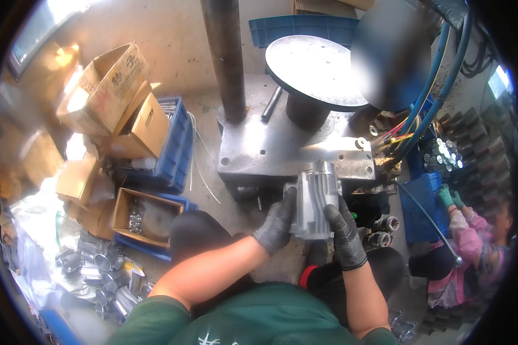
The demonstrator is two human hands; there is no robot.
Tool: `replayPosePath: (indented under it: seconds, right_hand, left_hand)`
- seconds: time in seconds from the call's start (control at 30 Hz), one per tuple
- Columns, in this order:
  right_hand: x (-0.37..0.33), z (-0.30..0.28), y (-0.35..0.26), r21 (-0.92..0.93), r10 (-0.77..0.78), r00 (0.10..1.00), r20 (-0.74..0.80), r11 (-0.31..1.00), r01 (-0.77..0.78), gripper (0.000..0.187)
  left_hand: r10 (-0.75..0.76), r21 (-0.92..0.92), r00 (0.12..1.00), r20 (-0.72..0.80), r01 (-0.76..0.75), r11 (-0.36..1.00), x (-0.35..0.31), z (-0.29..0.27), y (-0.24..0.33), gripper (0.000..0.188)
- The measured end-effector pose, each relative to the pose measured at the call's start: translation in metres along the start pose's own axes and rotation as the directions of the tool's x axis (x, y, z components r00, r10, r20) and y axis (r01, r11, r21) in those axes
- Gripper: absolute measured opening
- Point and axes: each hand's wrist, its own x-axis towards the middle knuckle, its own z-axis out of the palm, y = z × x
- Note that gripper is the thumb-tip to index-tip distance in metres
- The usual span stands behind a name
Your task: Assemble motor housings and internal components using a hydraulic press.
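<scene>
Between my two gloved hands is a silver finned metal motor housing (315, 201), held in front of the press's steel base. My left hand (277, 223), in a dark grey glove, grips its left side near the lower part. On the opposite side my right hand (346, 233), gloved alike, closes round the lower right, its thumb across the fins. The housing's far end reaches the front edge of the thick steel base plate (282, 152). Above that plate stands a round metal disc table (311, 69) on a dark column.
At left, cardboard boxes (106, 92) are stacked on a blue crate (181, 149); an open carton (121, 210) holds small metal parts. Loose castings (106, 259) lie lower left. A steel post (224, 63) rises behind the plate. At right, a co-worker in pink (469, 241) reaches toward a blue bin (423, 210).
</scene>
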Motion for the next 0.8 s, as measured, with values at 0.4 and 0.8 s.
replayPosePath:
  seconds: [0.4,0.8]
  right_hand:
    - [-0.002,-0.013,0.010,0.316,0.119,0.984,0.133,0.936,-0.156,0.083]
    - [0.008,-0.021,0.049,0.473,0.088,0.993,0.078,0.874,-0.114,0.088]
  left_hand:
    - [-0.056,0.045,0.998,0.009,0.055,0.997,0.020,-0.022,-0.005,0.054]
    - [0.132,0.053,0.991,0.008,-0.133,0.990,0.009,-0.034,0.013,0.068]
